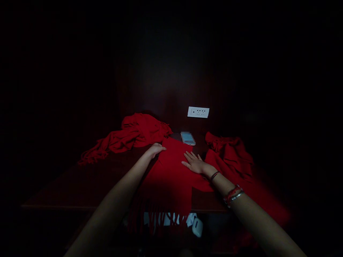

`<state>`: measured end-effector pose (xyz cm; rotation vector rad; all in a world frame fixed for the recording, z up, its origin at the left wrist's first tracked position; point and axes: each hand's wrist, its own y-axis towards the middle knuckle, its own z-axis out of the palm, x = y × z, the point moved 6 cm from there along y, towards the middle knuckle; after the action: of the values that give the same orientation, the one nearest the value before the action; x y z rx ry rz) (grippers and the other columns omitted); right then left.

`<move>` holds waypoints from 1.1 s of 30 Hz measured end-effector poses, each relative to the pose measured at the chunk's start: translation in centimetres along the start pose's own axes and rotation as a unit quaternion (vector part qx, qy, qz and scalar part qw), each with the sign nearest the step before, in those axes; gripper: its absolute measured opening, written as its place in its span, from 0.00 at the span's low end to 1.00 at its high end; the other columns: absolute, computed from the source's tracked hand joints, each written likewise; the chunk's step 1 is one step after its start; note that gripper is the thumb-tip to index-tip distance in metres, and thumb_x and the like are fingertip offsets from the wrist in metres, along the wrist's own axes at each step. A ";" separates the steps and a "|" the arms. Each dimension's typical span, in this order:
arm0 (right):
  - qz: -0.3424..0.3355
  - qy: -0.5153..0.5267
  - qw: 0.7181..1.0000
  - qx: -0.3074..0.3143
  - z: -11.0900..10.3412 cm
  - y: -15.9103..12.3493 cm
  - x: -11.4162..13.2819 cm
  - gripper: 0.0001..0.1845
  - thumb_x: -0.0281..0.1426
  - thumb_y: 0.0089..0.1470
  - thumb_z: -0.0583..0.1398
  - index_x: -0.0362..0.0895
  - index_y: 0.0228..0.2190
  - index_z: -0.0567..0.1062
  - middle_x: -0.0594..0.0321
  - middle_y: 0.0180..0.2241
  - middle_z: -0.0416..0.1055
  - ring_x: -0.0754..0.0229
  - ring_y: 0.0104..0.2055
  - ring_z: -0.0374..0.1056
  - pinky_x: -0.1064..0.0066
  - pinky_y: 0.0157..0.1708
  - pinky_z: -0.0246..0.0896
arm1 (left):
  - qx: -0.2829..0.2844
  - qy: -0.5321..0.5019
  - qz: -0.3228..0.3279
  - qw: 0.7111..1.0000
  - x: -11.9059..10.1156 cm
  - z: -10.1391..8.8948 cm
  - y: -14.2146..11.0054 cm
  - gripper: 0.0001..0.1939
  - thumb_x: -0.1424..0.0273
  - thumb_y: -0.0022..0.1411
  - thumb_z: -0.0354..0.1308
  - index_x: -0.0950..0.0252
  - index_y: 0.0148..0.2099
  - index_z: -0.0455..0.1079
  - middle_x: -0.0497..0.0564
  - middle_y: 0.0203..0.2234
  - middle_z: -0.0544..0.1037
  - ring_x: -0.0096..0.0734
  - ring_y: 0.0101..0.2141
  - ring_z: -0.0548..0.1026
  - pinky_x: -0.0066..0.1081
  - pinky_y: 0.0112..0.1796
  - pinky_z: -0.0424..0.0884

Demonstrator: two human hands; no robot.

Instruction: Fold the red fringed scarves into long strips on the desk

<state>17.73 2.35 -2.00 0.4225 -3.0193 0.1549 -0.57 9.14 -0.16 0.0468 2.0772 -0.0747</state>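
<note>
Dark, smooth counter (80, 185) bears a flat, fringed red cloth (170, 176) overhanging its front edge; right hand (195, 164) lies on it, fingers (189, 155) splayed; left hand (154, 150) touches its side, grip unclear.

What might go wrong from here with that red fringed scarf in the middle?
The fringe of the red scarf hangs past the table edge, so the cloth might slip if the right hand, spread on it, lifts. The phone lies close to the scarf's far end and could get nudged. Bracelets on the right wrist might snag the fabric.
</note>
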 end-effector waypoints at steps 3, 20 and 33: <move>-0.015 -0.029 0.997 -0.066 -1.3 -0.4 0.6 0.34 0.47 0.50 0.41 0.39 0.53 0.52 0.52 0.55 0.45 0.50 0.57 0.36 0.53 0.52 0.31 | -0.008 0.005 0.013 1.000 -0.6 0.3 0.0 0.02 0.77 0.44 0.55 0.69 0.23 0.64 0.46 0.16 0.70 0.23 0.19 0.69 0.21 0.20 0.63; -0.236 -0.275 0.914 -0.180 -10.3 2.8 5.3 0.16 0.31 0.44 0.57 0.49 0.38 0.70 0.62 0.56 0.40 0.46 0.57 0.28 0.44 0.48 0.29 | -0.121 0.279 0.256 0.917 -6.3 2.1 -4.6 0.08 0.69 0.53 0.51 0.59 0.35 0.70 0.49 0.32 0.72 0.32 0.37 0.67 0.30 0.35 0.58; -0.277 -0.331 0.892 -0.138 -10.5 2.2 4.9 0.11 0.28 0.44 0.55 0.40 0.33 0.71 0.55 0.37 0.66 0.55 0.48 0.56 0.52 0.52 0.23 | -0.123 0.386 0.203 0.892 -6.3 1.6 -6.0 0.09 0.66 0.51 0.51 0.63 0.34 0.69 0.53 0.32 0.73 0.37 0.36 0.68 0.34 0.35 0.58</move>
<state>13.20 4.35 8.72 1.5406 -3.2668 -0.5638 3.49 3.03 4.77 0.4117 2.8022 0.5476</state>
